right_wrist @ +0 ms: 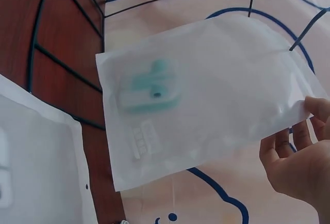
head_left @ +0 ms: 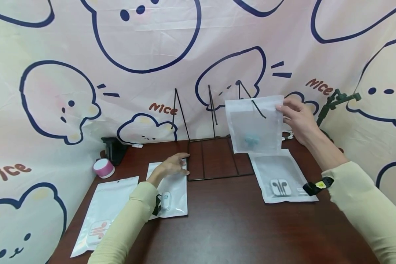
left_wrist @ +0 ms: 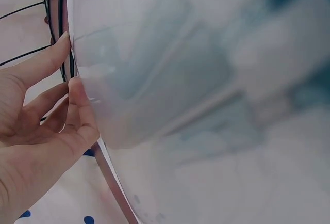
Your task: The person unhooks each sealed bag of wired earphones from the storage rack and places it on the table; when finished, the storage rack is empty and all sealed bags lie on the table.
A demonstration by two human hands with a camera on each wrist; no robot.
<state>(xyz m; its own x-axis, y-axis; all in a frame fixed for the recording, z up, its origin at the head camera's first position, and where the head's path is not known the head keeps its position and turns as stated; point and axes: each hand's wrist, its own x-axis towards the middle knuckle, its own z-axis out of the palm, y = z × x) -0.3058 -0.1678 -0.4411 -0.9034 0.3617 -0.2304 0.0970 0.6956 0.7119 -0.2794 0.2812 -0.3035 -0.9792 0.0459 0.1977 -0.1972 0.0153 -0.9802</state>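
Two fingertips of my right hand pinch just the top corner of the frosted pouch w/ the teal item, hanging above the wire rack. My left hand lies flat, fingers straight, on a pouch on the surface, touching the rack's edge. Risk imo: thin corner grip, so the pouch could slip or swing & snag on the rack's uprights.

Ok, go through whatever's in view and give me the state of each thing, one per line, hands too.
Frosted plastic pouch with a teal item: held up in the air, upright, above the table.
Right hand: pinches that pouch's top corner.
Left hand: fingers straight, resting on a white pouch lying flat.
White pouch with white earphones: lying flat.
Black wire rack: standing, nothing in it.
Pink-banded tape roll: lying flat.
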